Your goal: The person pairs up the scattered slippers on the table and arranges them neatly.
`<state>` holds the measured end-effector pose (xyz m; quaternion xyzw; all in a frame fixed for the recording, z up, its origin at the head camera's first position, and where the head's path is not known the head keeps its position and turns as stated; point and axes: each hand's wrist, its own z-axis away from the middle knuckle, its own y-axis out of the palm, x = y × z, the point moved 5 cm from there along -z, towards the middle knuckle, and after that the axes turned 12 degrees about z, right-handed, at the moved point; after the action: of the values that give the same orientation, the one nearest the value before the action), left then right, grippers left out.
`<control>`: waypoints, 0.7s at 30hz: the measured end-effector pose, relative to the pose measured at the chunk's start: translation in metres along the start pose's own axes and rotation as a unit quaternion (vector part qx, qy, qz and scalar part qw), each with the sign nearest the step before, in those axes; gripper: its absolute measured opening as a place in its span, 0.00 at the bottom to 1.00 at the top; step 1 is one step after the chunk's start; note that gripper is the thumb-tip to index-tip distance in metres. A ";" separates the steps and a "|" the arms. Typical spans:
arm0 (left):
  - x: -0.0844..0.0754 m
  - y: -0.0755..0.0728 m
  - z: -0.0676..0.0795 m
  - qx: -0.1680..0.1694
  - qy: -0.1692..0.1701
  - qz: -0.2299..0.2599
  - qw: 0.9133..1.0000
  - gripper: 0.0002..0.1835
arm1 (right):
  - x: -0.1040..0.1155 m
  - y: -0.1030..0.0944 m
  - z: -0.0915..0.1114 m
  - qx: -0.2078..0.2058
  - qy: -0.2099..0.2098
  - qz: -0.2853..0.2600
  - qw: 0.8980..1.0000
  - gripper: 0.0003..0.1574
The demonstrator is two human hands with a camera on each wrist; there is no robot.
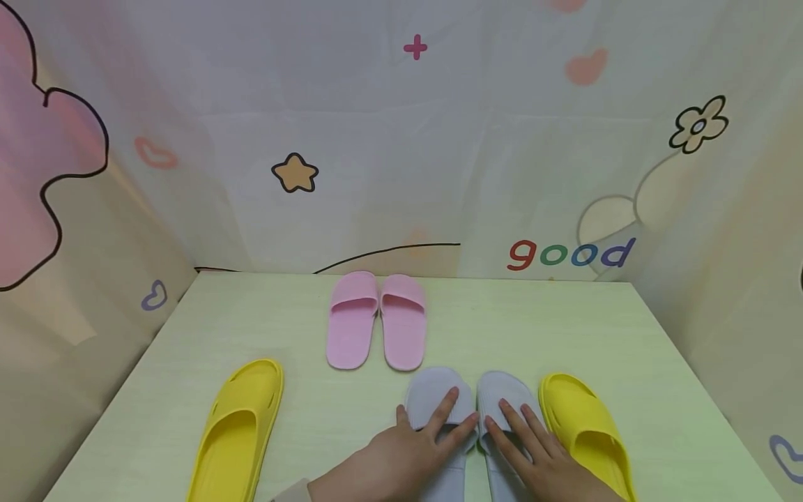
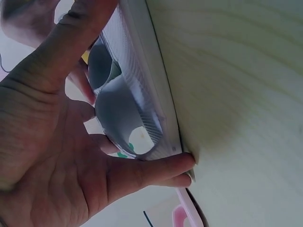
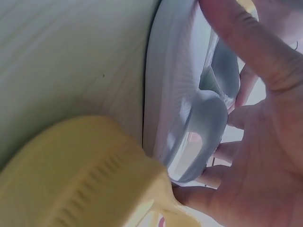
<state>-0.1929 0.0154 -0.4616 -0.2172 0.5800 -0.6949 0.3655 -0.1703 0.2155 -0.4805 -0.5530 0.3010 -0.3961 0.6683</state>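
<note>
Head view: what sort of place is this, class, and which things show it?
Probably a staged tabletop booth: printed hangings on three sides of a pale tabletop, which bears grey slippers and pink slippers.

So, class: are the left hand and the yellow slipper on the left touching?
Apart. The head view shows bare tabletop between the left hand and the left yellow slipper.

The hands [image 1: 401, 457] are partly covering the grey slippers [image 1: 431, 396]; the head view's lower edge is cutting off both yellow slippers [image 1: 235, 436].
</note>
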 end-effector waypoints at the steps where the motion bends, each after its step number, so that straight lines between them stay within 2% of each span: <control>1: 0.000 0.000 0.001 -0.001 0.001 0.005 1.000 0.67 | 0.000 -0.001 0.000 -0.001 -0.003 0.005 1.000 0.78; 6: 0.002 -0.001 0.003 -0.001 0.005 0.047 0.999 0.68 | -0.002 -0.002 0.001 0.008 -0.005 -0.006 1.000 0.78; 9: 0.002 0.001 0.003 -0.002 0.007 0.059 0.998 0.68 | -0.003 -0.003 0.002 -0.007 -0.011 -0.004 1.000 0.77; 14: 0.004 0.001 0.005 -0.004 -0.002 0.056 0.998 0.69 | -0.001 -0.002 0.005 -0.033 -0.013 0.012 0.999 0.75; 18: 0.003 0.000 0.007 -0.001 -0.007 0.058 0.998 0.69 | 0.002 0.000 0.007 -0.022 0.004 0.000 1.000 0.73; 21: 0.002 0.005 0.005 0.002 -0.013 0.074 0.997 0.68 | 0.004 0.002 0.008 -0.029 0.010 0.009 1.000 0.72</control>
<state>-0.1894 0.0098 -0.4653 -0.1815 0.5887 -0.6640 0.4238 -0.1612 0.2167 -0.4802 -0.5653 0.3237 -0.3871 0.6526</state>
